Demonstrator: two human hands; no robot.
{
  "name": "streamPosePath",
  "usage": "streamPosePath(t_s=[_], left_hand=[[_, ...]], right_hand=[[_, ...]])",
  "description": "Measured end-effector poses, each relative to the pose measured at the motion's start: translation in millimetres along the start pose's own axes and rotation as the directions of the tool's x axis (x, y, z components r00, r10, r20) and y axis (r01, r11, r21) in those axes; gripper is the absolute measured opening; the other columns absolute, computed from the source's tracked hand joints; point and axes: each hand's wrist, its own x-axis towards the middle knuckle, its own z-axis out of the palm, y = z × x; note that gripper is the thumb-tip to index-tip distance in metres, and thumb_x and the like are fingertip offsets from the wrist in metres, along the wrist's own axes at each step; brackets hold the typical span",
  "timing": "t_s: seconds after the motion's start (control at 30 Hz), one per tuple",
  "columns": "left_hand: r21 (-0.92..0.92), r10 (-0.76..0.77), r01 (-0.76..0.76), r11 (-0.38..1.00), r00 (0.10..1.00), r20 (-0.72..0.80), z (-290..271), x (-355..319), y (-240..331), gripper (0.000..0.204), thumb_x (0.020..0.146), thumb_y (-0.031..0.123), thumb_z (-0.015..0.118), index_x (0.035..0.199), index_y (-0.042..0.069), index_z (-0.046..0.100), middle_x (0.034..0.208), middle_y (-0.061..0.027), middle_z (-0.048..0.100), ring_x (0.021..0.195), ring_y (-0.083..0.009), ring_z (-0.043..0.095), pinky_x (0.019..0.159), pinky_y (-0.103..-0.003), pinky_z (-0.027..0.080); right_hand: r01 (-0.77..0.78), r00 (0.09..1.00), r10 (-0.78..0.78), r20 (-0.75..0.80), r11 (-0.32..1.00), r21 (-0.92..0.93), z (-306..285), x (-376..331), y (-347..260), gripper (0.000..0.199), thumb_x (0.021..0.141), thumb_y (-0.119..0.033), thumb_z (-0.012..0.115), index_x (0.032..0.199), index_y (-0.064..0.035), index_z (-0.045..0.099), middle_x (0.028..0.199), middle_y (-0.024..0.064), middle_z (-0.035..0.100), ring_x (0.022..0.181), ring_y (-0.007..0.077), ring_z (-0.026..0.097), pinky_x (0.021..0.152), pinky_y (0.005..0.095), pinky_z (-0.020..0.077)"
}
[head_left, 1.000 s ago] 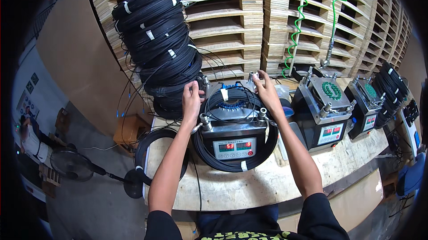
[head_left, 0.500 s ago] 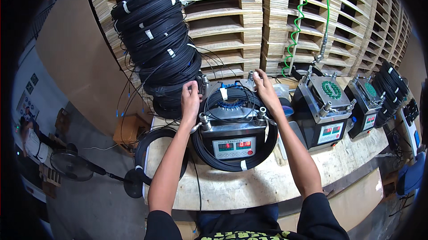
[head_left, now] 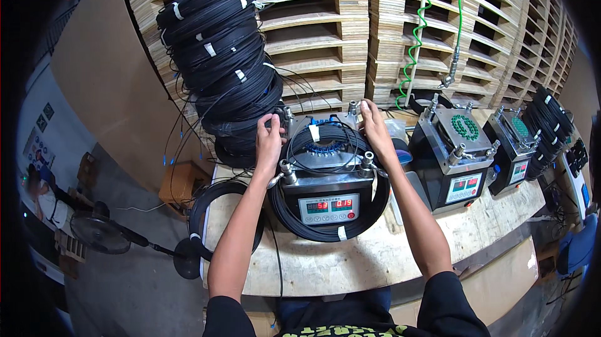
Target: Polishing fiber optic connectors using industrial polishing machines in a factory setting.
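A bench machine with a metal top, corner posts and a lit front panel stands before me. A coil of black cable hangs over its front, with loops across the top and a white tag at the upper end. Blue connectors sit in an arc on the top plate. My left hand is beside the rear left post, its fingers bent and closed. By the rear right post is my right hand, fingers curled inward. What either hand grips is hidden behind its fingers.
Stacked black cable coils rise behind at the left; another coil lies on the wooden bench. Two similar machines stand to the right. Pallets and a green air hose are behind. A fan and a person are at the left.
My right hand has shifted slightly right and down, with its fingers more gathered. My left fingers have moved a little toward the post. The panel's readout has changed.
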Motion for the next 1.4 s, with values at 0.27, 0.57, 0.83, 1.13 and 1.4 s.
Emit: streamPosePath(t_s=[0.27,0.57,0.83,1.13,1.4], left_hand=[[-0.033,0.013,-0.012,0.999,1.000,0.003,4,1,-1,0.055,0.102,0.048,0.051,0.136,0.005,0.047,0.092,-0.0082,0.059,0.077,-0.0144,0.061,0.070,-0.029,0.050],[0.001,0.029,-0.029,1.000,0.999,-0.033,1,2,-5,0.048,0.103,0.045,0.052,0.134,0.009,0.051,0.101,-0.0077,0.059,0.082,-0.0140,0.059,0.076,-0.029,0.050],[0.031,0.028,-0.030,0.999,0.997,0.066,1,4,-6,0.046,0.103,0.041,0.053,0.131,0.004,0.054,0.093,-0.0056,0.061,0.082,-0.0120,0.057,0.075,-0.027,0.048],[-0.054,0.007,-0.004,0.999,0.998,0.061,7,4,-5,0.044,0.103,0.040,0.054,0.131,0.006,0.054,0.094,-0.0055,0.061,0.083,-0.0123,0.058,0.076,-0.027,0.047],[0.004,0.008,-0.008,1.000,0.997,0.076,7,4,-4,0.043,0.102,0.040,0.054,0.129,0.005,0.055,0.094,-0.0059,0.061,0.081,-0.0130,0.058,0.075,-0.027,0.048]], right_hand=[[0.141,0.987,-0.150,-0.058,0.981,-0.131,-3,11,20,0.056,0.105,-0.047,0.045,0.138,-0.0022,0.048,0.116,0.0203,0.065,0.103,0.0278,0.063,0.092,0.0387,0.0475],[0.076,0.997,-0.076,-0.025,0.997,-0.007,-1,0,4,0.057,0.105,-0.048,0.045,0.135,0.0001,0.050,0.104,0.0131,0.064,0.075,0.0151,0.059,0.071,0.0319,0.0501],[0.147,0.975,-0.164,-0.146,0.982,-0.122,-4,11,21,0.057,0.105,-0.047,0.046,0.137,-0.0001,0.049,0.107,0.0169,0.065,0.089,0.0226,0.063,0.082,0.0339,0.0497],[0.262,0.917,-0.302,-0.261,0.949,-0.177,-9,20,37,0.058,0.105,-0.047,0.047,0.136,0.0019,0.049,0.093,0.0086,0.061,0.076,0.0127,0.058,0.069,0.0290,0.0489],[0.185,0.965,-0.206,-0.160,0.973,-0.141,-12,16,28,0.052,0.105,-0.043,0.047,0.130,0.0023,0.054,0.108,0.0208,0.067,0.094,0.0268,0.063,0.087,0.0381,0.0495]])
